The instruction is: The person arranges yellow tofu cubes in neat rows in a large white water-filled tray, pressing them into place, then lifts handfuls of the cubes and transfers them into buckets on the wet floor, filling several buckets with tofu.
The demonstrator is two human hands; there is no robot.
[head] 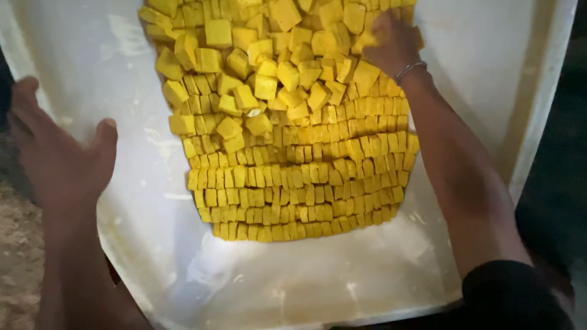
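Observation:
A big heap of yellow cubes (287,140) lies on a white board (293,281). The near rows stand packed side by side; farther up the cubes are loose and tumbled. My right hand (394,43), with a metal bracelet at the wrist, rests in the loose cubes at the upper right of the heap; whether it grips any is hidden. My left hand (52,153) hovers at the board's left edge, fingers apart and holding nothing, well left of the cubes.
The board has a raised white rim (544,116) along its right side. Smears of pale residue (165,146) mark the bare surface. Dark ground shows beyond the rim on the right, and rough earth (15,263) at the lower left.

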